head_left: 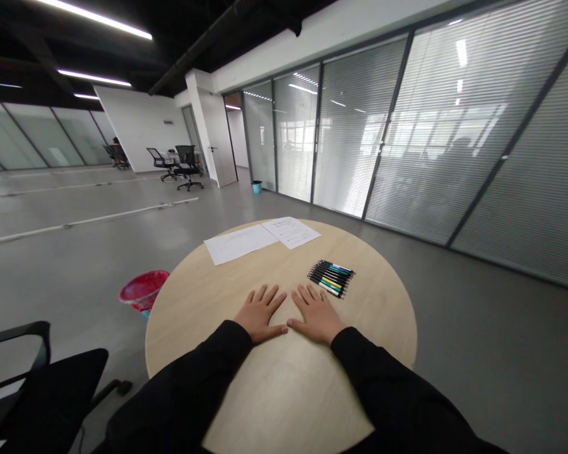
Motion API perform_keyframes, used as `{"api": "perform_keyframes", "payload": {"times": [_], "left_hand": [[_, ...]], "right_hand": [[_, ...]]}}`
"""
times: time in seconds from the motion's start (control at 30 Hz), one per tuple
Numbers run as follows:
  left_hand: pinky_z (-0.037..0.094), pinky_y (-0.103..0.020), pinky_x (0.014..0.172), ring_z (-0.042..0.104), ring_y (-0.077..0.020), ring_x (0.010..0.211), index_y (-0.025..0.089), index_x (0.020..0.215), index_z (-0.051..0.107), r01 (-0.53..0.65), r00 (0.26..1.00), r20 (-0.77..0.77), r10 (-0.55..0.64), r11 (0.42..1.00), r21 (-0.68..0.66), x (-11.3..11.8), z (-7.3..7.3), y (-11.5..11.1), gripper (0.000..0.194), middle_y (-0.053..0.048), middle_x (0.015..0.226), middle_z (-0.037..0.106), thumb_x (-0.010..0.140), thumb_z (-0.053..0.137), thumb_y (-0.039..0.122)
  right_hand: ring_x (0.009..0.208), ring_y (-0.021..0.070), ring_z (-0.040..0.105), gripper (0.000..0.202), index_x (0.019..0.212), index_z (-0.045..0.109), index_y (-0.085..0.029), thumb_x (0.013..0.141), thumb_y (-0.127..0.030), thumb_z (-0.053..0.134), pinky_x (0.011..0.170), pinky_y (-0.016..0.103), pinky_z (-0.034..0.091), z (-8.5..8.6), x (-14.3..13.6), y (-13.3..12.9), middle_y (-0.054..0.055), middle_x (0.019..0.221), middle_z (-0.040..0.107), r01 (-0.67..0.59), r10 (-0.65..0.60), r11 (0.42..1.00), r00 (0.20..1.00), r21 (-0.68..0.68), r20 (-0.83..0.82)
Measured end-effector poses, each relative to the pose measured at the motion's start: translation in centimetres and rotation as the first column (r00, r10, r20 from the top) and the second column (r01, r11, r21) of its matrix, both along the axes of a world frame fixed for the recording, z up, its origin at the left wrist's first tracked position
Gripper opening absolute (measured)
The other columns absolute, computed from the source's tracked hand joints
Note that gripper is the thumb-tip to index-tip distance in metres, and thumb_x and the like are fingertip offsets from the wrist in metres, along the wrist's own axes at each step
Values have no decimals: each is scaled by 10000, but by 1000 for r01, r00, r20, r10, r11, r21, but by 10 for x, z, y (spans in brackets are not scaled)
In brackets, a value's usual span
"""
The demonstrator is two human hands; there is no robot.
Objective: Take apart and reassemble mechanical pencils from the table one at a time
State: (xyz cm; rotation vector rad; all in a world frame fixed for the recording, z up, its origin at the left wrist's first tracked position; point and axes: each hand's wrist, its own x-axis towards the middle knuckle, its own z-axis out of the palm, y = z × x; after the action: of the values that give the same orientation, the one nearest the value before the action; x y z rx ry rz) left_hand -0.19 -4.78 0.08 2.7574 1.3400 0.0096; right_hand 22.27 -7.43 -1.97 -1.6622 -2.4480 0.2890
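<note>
My left hand point(259, 314) lies flat on the round wooden table point(184, 315), fingers spread, holding nothing. Beside it, my right hand point(315, 314) also rests palm down with its fingers apart and nothing in it. The two thumbs point at each other, nearly touching. Just beyond my right hand, a row of several pens point(331, 278) lies side by side, mostly black with some green, yellow, blue and white parts. Toward the far edge are a blank-looking white sheet point(240, 244) and a printed sheet point(292, 232), whose edges meet or slightly overlap.
A red-lined bin point(143, 290) stands on the floor left of the table. A black chair point(52, 391) is at the lower left. Farther back are office chairs point(186, 165), a small blue bin point(256, 186), an open door point(220, 142) and glass partitions with blinds point(350, 126).
</note>
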Motion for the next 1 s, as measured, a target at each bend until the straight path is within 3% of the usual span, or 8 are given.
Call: {"api": "perform_keyframes", "payload": {"times": [0.43, 1.0], "left_hand": [[119, -666, 1146, 92, -449, 1492, 293, 1572, 215, 7, 1000, 6, -7, 1000, -20, 2, 2, -2, 1031, -120, 1652, 138, 746, 389, 884], [130, -663, 1143, 111, -448, 1490, 314, 1566, 234, -8, 1000, 28, 8, 1000, 2, 2, -1, -3, 979, -105, 1650, 161, 769, 394, 860]], "right_hand": [[1517, 340, -3, 904, 1581, 182, -258, 863, -761, 402, 1176, 577, -19, 6, 0, -2, 90, 1658, 47, -11, 12, 1000, 999, -22, 35], [1518, 339, -6, 899, 1579, 196, -243, 868, -748, 413, 1171, 586, -36, 5, -1, -2, 105, 1655, 49, -19, 20, 999, 999, -28, 35]]}}
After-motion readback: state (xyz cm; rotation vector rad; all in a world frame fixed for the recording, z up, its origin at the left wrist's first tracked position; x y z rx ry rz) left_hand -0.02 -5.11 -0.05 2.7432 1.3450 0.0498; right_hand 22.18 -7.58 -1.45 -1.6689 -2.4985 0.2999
